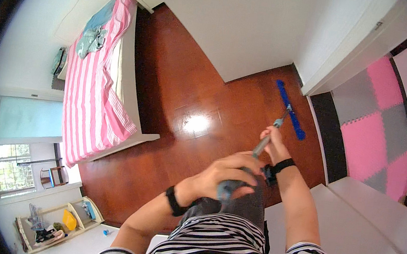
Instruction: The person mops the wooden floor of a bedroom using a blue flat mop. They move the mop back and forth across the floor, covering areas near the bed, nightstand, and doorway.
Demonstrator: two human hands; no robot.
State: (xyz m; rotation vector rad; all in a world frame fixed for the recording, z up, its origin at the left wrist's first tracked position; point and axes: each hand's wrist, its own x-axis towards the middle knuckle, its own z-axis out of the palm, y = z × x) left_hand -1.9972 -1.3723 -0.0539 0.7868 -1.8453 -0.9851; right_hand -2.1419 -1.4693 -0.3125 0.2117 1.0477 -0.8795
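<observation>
A flat mop with a long blue head (291, 110) lies across the wooden floor, up against the doorway. Its grey handle (262, 146) slants back toward my body. My right hand (274, 139) is closed round the handle partway down. Closer to my waist, my left hand (234, 175) curls loosely about the upper end of the handle, where a grey-blue grip shows below the fingers. The left fingers are slightly blurred. Dark bands circle both wrists.
A bed (99, 89) with a pink-striped cover stands at the left. A white wall corner (225, 82) juts out ahead. Pink and grey foam mats (364, 139) lie beyond the dark threshold (330, 137). White cabinets (354, 221) flank my right side; a cream shelf (60, 226) holds small items.
</observation>
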